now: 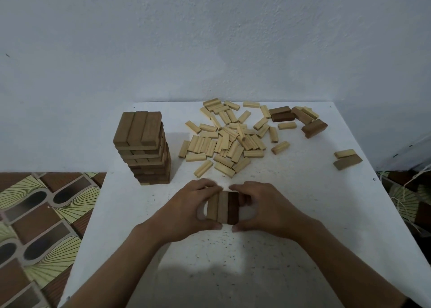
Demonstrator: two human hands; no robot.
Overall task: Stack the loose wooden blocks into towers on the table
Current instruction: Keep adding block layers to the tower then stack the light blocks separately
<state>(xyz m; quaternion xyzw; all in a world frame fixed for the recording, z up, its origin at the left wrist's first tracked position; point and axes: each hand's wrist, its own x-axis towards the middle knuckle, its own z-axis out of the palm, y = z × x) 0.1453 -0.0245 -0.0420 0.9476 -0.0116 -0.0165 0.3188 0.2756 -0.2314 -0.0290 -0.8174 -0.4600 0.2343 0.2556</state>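
Low in the centre of the frame I see my left hand (186,210) and right hand (265,212), each gripping one end of a row of three blocks (222,207). The blocks are pale, mid-brown and dark, side by side on the white worktop (291,214). Beyond, left of centre, stands one tower (142,149), three blocks across its top. To its right sprawls a heap of pale blocks (224,139), too many to count. Two separate blocks (347,159) lie near the right edge, and a few darker blocks (296,118) sit farthest back.

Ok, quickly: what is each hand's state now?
Left hand: holds the row of three blocks, on its left side.
Right hand: holds the same row, on its right side.
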